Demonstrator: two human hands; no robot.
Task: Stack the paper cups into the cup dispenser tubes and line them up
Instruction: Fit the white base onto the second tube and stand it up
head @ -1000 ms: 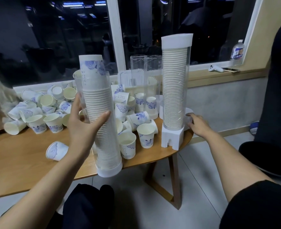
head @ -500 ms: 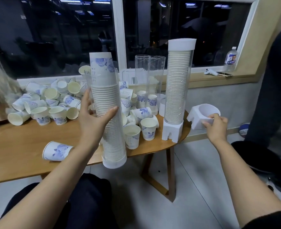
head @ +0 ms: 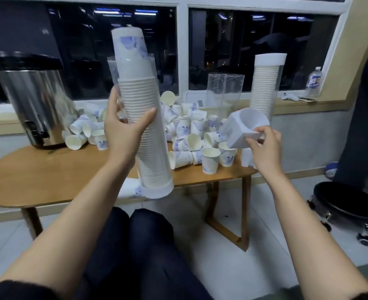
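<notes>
Left hand (head: 122, 128) curled round the filled cup dispenser tube (head: 145, 135) at mid-length. The tube is tilted and held clear of the table (head: 48, 174), above its near edge. Right hand (head: 263, 146) pinches a white dispenser base (head: 243, 131), raised over the table's right end.

Around:
- loose paper cups (head: 191, 135) heaped behind
- two empty clear tubes (head: 224, 92)
- steel urn (head: 33, 100) far left
- water bottle (head: 313, 80) on the sill
- wheeled stool (head: 347, 204) on the floor to the right

Second filled tube (head: 265, 89) stands upright; its foot is hidden behind the base and right hand. Print on the held tube's top cup is blurred.
</notes>
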